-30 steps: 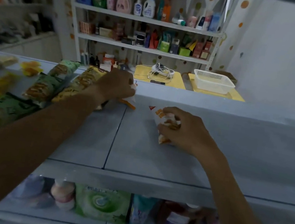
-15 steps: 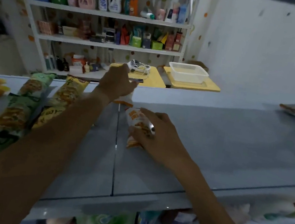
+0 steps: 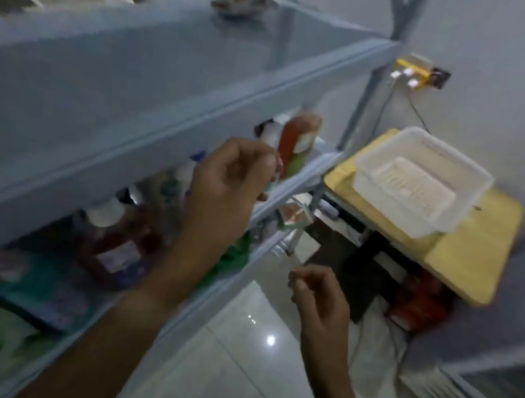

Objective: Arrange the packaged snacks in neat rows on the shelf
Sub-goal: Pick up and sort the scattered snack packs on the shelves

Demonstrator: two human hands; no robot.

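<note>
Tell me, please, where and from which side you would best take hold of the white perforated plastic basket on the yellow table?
Grip the white perforated plastic basket by its flared top rim, coming from above at its near-left side. It sits upright and looks empty, open side up, and that side faces the right hand, whose loosely curled fingers hold nothing.

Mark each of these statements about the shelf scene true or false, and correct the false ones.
1. Both hands hold snack packets. False: the left hand and right hand hold nothing, fingers loosely curled.
2. One snack packet lies on the top shelf. True.
3. The white basket sits on the floor. False: it rests on a yellow table.
4. Bottles stand on the lower shelf. True: a red bottle shows there.
</note>
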